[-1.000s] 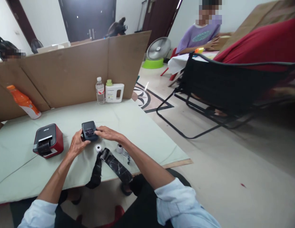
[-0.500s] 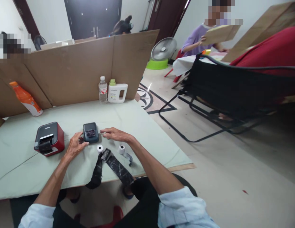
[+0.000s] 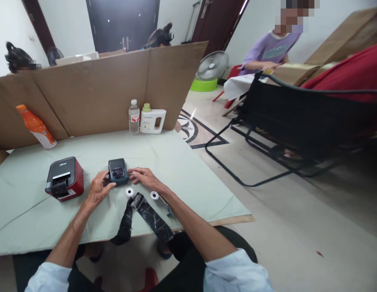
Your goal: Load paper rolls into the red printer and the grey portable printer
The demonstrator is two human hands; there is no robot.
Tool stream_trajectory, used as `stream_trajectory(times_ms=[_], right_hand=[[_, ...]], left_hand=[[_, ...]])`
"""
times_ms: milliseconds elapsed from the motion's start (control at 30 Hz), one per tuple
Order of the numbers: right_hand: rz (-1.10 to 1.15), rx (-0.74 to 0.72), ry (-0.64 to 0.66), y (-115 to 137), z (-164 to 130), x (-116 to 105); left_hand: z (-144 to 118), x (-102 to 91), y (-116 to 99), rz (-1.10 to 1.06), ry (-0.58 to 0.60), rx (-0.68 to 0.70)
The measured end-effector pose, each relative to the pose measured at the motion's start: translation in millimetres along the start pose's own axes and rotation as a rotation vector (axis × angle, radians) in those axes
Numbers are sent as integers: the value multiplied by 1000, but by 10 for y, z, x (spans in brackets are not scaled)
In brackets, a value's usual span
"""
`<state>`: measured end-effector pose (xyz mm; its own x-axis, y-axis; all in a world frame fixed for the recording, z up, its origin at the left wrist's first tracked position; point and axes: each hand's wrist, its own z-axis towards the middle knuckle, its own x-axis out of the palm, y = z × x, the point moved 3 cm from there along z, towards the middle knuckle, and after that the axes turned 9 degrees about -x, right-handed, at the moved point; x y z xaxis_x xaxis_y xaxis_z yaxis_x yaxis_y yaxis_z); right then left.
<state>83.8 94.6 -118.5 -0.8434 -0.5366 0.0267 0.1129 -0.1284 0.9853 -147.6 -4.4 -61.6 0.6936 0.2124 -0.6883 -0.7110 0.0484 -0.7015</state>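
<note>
A small dark portable receipt printer lies on the table between my hands. My left hand is open at its left side, fingertips against or very near the casing and thumb apart. Over on the right side, my right hand is open, its fingertips by the printer's edge; whether they touch I cannot tell. Just in front are two small white paper rolls and a black film roll, with black strips hanging over the table edge. A larger red and black printer stands to the left.
Along the cardboard partition stand an orange bottle, a clear water bottle and a white jug. A black folding chair and a fan are at right. Another person sits beyond.
My right hand has moved in to the small printer's right edge, and its fingers have bent slightly. My left hand stays at the other side. The other person has lowered the cardboard piece.
</note>
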Motion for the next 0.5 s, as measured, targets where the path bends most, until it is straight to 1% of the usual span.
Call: stream_trajectory(times_ms=[133,233,367,500], right_hand=[[-30,-56,-44,27,27,-46],[-15,-15,-39,-12,25,-20],[49,3,-45,-63,4,74],[111,21,-133,-63,3,94]], left_hand=[[18,-23,17,24,1,7],[34,-36,51,29,6,-2],[21,-23,72,13,5,-2],[-2,13,82,-4,-3,3]])
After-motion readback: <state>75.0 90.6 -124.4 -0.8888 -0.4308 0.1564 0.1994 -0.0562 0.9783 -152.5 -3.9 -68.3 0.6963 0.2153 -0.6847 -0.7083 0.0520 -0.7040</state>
